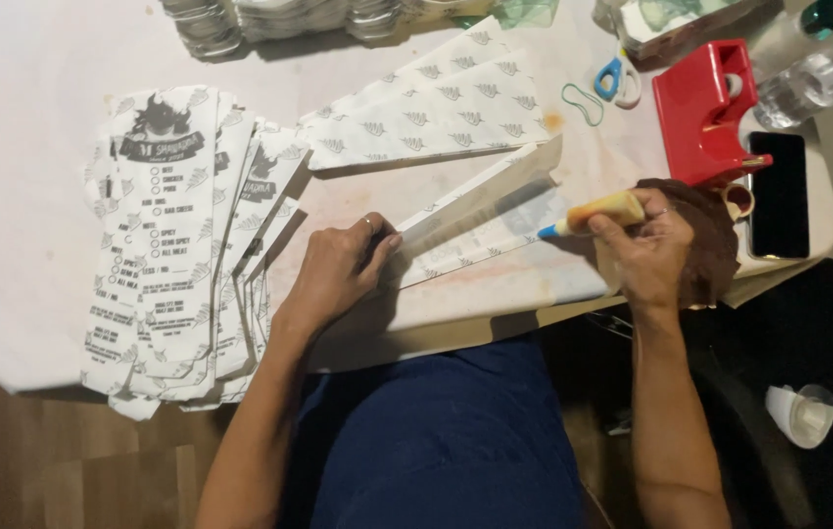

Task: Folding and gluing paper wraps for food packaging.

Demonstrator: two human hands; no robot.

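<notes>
My left hand [343,269] presses on the near end of a folded white paper strip [480,196] lying on the white table [34,88], with one flap lifted upright. My right hand [646,250] grips a yellow glue tube with a blue tip [593,213]; the tip points left and touches the paper just under the raised flap. A stack of white patterned paper sheets [436,108] lies just beyond the strip.
A fanned pile of printed paper bags [171,245] covers the table's left. At the right stand a red tape dispenser [705,113], a black phone [779,196], blue-handled scissors [614,76], a green rubber band [583,103], a brown cloth [710,245] and clear bottles [808,73].
</notes>
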